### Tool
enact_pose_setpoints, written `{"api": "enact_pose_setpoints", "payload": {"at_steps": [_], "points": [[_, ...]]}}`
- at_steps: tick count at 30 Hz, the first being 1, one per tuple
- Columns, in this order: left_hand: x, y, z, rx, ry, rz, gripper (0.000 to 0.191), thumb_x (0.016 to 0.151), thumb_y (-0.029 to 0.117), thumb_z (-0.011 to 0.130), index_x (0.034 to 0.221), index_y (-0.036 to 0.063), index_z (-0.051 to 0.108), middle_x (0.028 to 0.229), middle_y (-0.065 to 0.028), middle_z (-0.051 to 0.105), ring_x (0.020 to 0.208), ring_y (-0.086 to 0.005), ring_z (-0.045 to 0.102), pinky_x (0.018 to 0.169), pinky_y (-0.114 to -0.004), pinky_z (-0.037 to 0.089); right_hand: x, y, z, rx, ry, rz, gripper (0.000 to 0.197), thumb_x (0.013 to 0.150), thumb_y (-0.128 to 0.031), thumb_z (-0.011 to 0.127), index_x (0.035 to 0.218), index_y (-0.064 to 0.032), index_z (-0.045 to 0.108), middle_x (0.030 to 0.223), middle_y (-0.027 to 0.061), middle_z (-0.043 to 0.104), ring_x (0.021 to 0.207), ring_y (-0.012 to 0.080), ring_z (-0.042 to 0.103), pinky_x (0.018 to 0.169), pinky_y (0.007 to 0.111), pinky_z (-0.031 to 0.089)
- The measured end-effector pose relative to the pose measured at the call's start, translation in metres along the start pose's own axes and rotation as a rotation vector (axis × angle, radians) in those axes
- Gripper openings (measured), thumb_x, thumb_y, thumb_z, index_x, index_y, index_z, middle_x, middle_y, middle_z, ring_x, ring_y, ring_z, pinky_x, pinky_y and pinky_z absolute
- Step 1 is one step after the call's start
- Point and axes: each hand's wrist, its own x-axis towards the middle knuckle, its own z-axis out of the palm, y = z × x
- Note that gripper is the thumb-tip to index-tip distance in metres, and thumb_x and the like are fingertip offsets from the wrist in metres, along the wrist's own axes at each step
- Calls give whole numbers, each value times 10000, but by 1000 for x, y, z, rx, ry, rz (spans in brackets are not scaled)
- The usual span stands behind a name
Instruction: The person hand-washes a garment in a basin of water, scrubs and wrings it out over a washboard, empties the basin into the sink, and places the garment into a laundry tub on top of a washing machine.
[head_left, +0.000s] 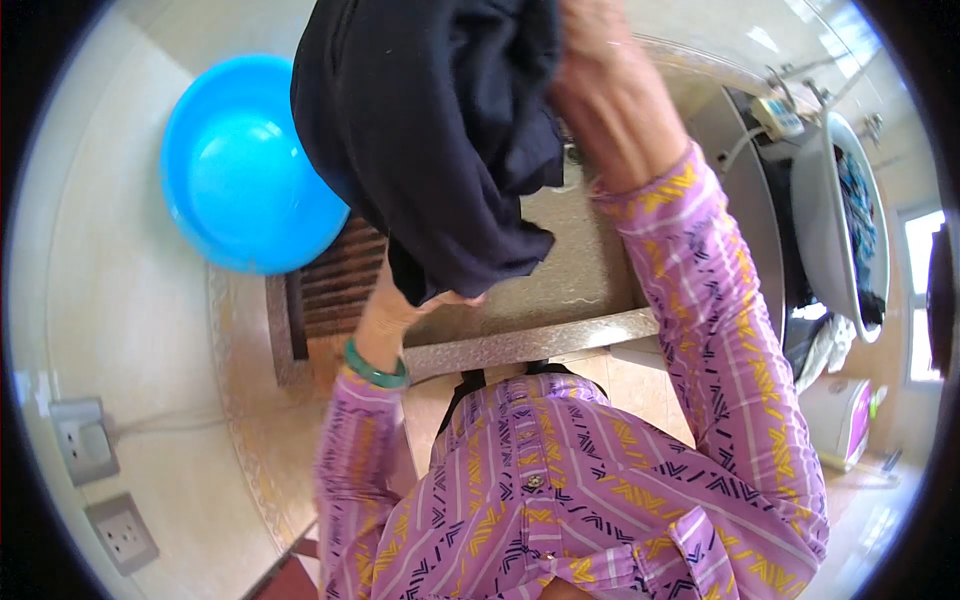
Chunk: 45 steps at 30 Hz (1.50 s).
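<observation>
A dark garment (435, 127) is lifted in front of me, bunched and hanging in folds. My left hand (431, 300), below a green bangle, is at the garment's lower edge; the cloth covers most of its fingers, so its grip is hidden. My right forearm reaches up along the garment's right side, and my right hand (589, 45) is at the top edge of the view, blurred and partly cut off, with its fingers out of sight. Below the cloth lies a stone-like wash basin (577, 262) with a ribbed washboard part (341, 277) on its left.
A blue plastic basin (247, 172) stands at the left over the ribbed part. On the right, a white tub (825, 225) holds clothes (857, 210), near taps (817, 94) and a hose. The sink's raised front rim (525, 341) runs before my body. Wall sockets (121, 534) are at lower left.
</observation>
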Motion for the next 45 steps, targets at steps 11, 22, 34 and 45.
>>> {"api": "enact_pose_setpoints", "payload": {"at_steps": [11, 22, 34, 45], "points": [[133, 19, 44, -1174, 216, -261, 345, 882, 137, 478, 1192, -15, 493, 1157, -124, 530, 1015, -259, 514, 887, -384, 418, -135, 4, -157, -728, 305, -97, 449, 805, -347, 630, 1123, -37, 556, 1075, 72, 566, 1008, 162, 499, 897, 331, 402], [290, 134, 230, -1545, -408, -155, 234, 868, 79, 487, 1094, 27, 522, 946, -63, 560, 818, -213, 531, 708, -321, 436, -214, -174, -156, -1357, 782, -537, 366, 602, -93, 727, 942, -13, 617, 878, 115, 655, 825, 186, 610, 784, 321, 483], [333, 192, 394, 382, -673, 839, 678, 760, 140, 613, 1364, 91, 309, 1270, -231, 399, 1159, -362, 430, 979, -370, 350, -341, -303, -320, -2096, 721, 507, 430, 694, -264, 674, 1058, -52, 588, 1003, 202, 611, 970, 323, 577, 855, 388, 451], [292, 194, 407, 364, -452, 821, 453, 848, 336, 532, 1173, 30, 456, 1148, -185, 479, 1080, -380, 432, 881, -437, 377, -329, -311, -266, -2250, 494, 218, 670, 725, -448, 669, 1202, -22, 472, 1160, 231, 526, 1039, 301, 527, 835, 340, 450]]}}
